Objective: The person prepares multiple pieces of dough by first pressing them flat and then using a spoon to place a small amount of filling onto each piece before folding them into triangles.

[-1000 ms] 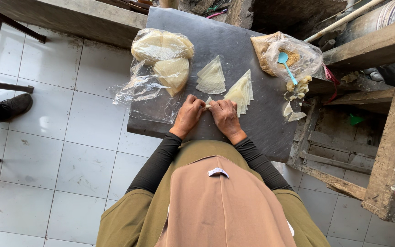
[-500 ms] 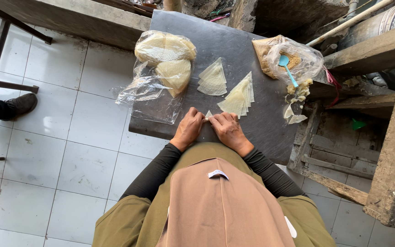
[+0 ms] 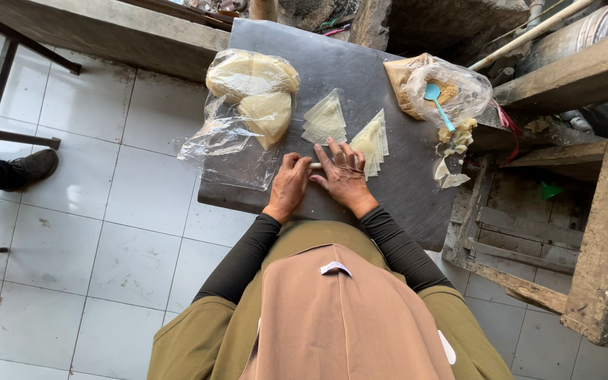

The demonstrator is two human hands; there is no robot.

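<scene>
A: Head view: a thin pale rolled pastry wrapper (image 3: 316, 165) lies on the dark grey slab counter (image 3: 367, 77), under both hands.

B: Fingers?

A: Left hand (image 3: 289, 186) and right hand (image 3: 343, 176) press flat on it, fingers together.

B: Around it?

A: Just beyond, stacked pale triangular wrappers (image 3: 373, 142); far left, a clear plastic bag of wrappers (image 3: 248, 105); far right, a filling bag with a turquoise spoon (image 3: 439, 103).
</scene>
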